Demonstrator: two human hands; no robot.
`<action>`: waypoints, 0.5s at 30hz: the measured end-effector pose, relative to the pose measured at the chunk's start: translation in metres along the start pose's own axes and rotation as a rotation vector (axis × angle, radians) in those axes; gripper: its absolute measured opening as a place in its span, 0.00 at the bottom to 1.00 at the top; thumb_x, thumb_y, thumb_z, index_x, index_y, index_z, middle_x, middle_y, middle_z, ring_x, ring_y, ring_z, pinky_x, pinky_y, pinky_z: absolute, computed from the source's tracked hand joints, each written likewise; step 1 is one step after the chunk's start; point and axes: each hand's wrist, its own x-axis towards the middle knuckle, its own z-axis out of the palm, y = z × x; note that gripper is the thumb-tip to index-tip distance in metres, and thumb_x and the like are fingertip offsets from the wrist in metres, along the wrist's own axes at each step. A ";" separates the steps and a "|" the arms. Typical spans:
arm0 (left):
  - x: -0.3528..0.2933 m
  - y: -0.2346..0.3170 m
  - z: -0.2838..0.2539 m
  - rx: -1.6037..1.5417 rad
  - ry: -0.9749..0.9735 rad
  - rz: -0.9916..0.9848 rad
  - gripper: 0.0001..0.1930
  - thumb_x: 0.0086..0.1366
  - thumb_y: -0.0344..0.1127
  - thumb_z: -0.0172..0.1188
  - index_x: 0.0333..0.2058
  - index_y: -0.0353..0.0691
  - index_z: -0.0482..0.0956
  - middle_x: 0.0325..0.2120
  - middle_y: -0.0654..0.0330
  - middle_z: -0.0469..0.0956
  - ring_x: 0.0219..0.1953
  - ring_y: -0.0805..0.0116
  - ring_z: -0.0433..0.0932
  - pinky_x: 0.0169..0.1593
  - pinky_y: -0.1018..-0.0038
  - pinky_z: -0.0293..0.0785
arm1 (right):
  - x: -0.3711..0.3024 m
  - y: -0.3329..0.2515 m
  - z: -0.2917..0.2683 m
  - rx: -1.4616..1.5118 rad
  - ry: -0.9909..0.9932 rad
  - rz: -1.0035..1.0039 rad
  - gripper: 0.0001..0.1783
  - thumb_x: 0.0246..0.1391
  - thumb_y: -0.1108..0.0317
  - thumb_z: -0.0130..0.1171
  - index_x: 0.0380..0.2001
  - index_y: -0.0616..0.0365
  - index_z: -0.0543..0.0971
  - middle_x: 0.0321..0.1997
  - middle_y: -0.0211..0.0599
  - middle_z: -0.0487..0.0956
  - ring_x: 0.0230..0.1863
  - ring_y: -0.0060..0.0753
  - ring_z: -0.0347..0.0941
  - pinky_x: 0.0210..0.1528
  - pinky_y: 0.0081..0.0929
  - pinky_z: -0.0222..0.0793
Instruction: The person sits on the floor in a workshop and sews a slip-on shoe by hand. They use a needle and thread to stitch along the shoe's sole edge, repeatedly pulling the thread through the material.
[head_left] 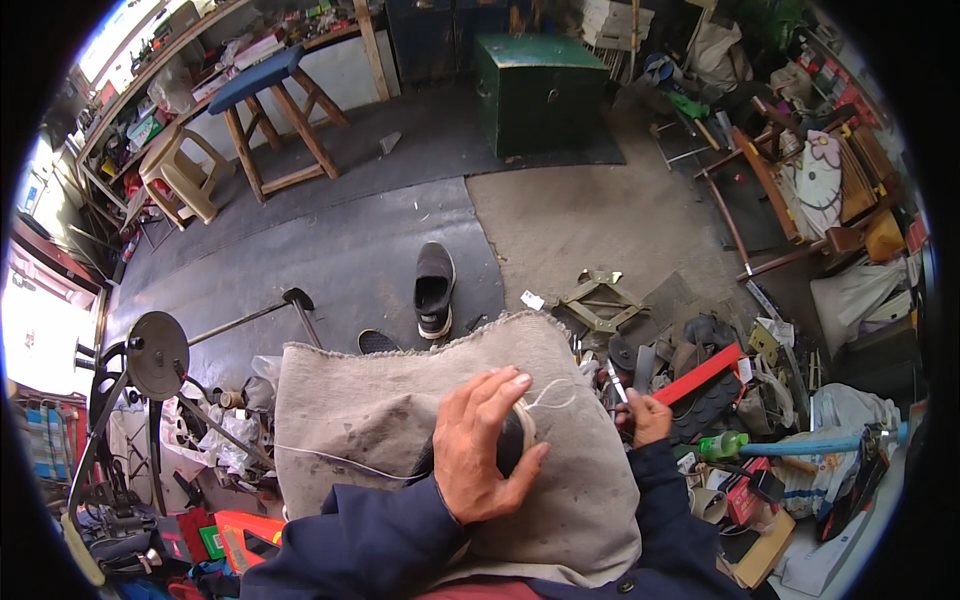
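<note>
A dark shoe (512,447) with a pale sole edge lies on the grey cloth (350,400) spread over my lap. My left hand (482,448) is wrapped over it and hides most of it, thumb on the near side. White thread (556,394) loops up from the sole edge by my fingertips, and another length runs left across the cloth. Off to the right, beyond the cloth's edge, my right hand (648,416) is closed on a slim tool with a pale, silvery shaft (615,380), which points up and away; its exact kind is unclear.
On the floor ahead stands a black slip-on shoe (434,288), with a dark sole (378,342) nearby. A metal machine with a round disc (157,355) stands at left. Clutter with a red bar (700,374) crowds the right. Farther off are a stool (262,85) and green chest (540,95).
</note>
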 end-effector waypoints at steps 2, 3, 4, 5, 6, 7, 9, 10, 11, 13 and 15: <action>-0.007 0.002 -0.003 0.011 0.028 0.013 0.40 0.50 0.31 0.72 0.64 0.36 0.67 0.59 0.43 0.74 0.60 0.38 0.72 0.64 0.52 0.67 | -0.018 -0.033 -0.016 0.174 0.062 -0.110 0.13 0.64 0.61 0.67 0.30 0.58 0.80 0.26 0.37 0.83 0.19 0.26 0.77 0.21 0.26 0.76; -0.011 0.003 -0.005 0.038 0.037 0.014 0.41 0.51 0.31 0.71 0.65 0.37 0.66 0.59 0.43 0.73 0.61 0.40 0.71 0.64 0.53 0.66 | -0.027 -0.049 -0.023 0.253 0.117 -0.141 0.10 0.64 0.63 0.67 0.31 0.56 0.79 0.27 0.39 0.83 0.20 0.28 0.78 0.20 0.28 0.78; -0.016 0.003 -0.009 0.057 0.047 0.013 0.41 0.51 0.31 0.71 0.65 0.37 0.65 0.59 0.42 0.73 0.61 0.40 0.71 0.64 0.53 0.66 | -0.037 -0.065 -0.027 0.346 0.121 -0.179 0.07 0.65 0.65 0.65 0.39 0.55 0.78 0.30 0.38 0.83 0.22 0.28 0.79 0.22 0.27 0.78; -0.021 0.003 -0.012 0.074 0.058 0.007 0.41 0.52 0.31 0.72 0.65 0.37 0.65 0.59 0.42 0.73 0.61 0.40 0.71 0.64 0.53 0.66 | -0.049 -0.080 -0.030 0.431 0.030 -0.230 0.09 0.65 0.66 0.64 0.45 0.55 0.77 0.31 0.36 0.82 0.24 0.27 0.79 0.24 0.27 0.78; -0.026 0.004 -0.016 0.089 0.073 0.004 0.41 0.52 0.31 0.72 0.66 0.37 0.65 0.58 0.42 0.73 0.61 0.40 0.71 0.65 0.53 0.66 | -0.063 -0.096 -0.031 0.495 -0.011 -0.243 0.13 0.66 0.68 0.63 0.51 0.55 0.75 0.32 0.35 0.81 0.26 0.26 0.79 0.26 0.27 0.78; -0.030 0.004 -0.020 0.100 0.083 -0.012 0.42 0.52 0.32 0.72 0.66 0.38 0.64 0.58 0.42 0.73 0.60 0.40 0.71 0.65 0.54 0.65 | -0.077 -0.110 -0.027 0.505 -0.083 -0.262 0.16 0.66 0.69 0.62 0.54 0.57 0.73 0.33 0.36 0.81 0.27 0.27 0.78 0.29 0.27 0.78; -0.039 0.006 -0.028 0.116 0.104 -0.024 0.42 0.53 0.32 0.73 0.66 0.38 0.64 0.58 0.42 0.73 0.60 0.40 0.71 0.65 0.54 0.65 | -0.109 -0.133 -0.009 0.505 -0.237 -0.304 0.18 0.68 0.71 0.58 0.58 0.60 0.72 0.33 0.36 0.79 0.28 0.28 0.76 0.32 0.27 0.77; -0.043 0.006 -0.032 0.123 0.123 -0.021 0.42 0.53 0.33 0.73 0.66 0.38 0.64 0.58 0.42 0.72 0.60 0.40 0.71 0.65 0.53 0.65 | -0.124 -0.140 0.008 0.491 -0.216 -0.251 0.13 0.67 0.72 0.56 0.53 0.61 0.74 0.32 0.37 0.78 0.24 0.26 0.73 0.27 0.25 0.74; -0.046 0.007 -0.036 0.126 0.127 -0.027 0.42 0.53 0.33 0.73 0.66 0.37 0.64 0.58 0.42 0.72 0.60 0.40 0.71 0.65 0.54 0.65 | -0.137 -0.148 0.026 0.476 -0.320 -0.224 0.11 0.65 0.73 0.55 0.49 0.61 0.74 0.31 0.36 0.77 0.21 0.24 0.69 0.24 0.23 0.70; -0.053 0.009 -0.044 0.134 0.145 -0.029 0.42 0.53 0.34 0.73 0.66 0.37 0.64 0.58 0.41 0.72 0.60 0.40 0.71 0.65 0.54 0.65 | -0.163 -0.159 0.063 0.424 -0.489 -0.198 0.08 0.62 0.73 0.55 0.44 0.60 0.74 0.27 0.34 0.75 0.17 0.18 0.62 0.18 0.19 0.62; -0.060 0.011 -0.051 0.122 0.151 -0.004 0.42 0.53 0.35 0.74 0.66 0.37 0.64 0.58 0.41 0.72 0.61 0.40 0.71 0.65 0.53 0.65 | -0.185 -0.163 0.102 0.272 -0.512 -0.189 0.08 0.62 0.74 0.55 0.43 0.60 0.76 0.23 0.27 0.70 0.17 0.12 0.56 0.17 0.16 0.52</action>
